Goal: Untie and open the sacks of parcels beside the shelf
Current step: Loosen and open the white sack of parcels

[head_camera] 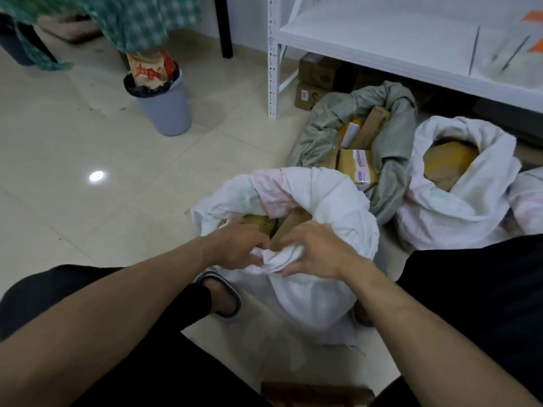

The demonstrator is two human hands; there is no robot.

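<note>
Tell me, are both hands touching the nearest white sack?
Touching. The head view shows the left hand and right hand both gripping the bunched mouth cloth of the nearest white sack.

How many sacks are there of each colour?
White sacks: 3 (near sack, right sack, edge sack only partly in view)
Grey sack: 1
Total: 4

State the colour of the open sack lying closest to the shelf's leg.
The sack is grey-green, which shows clearly in the head view.
</note>
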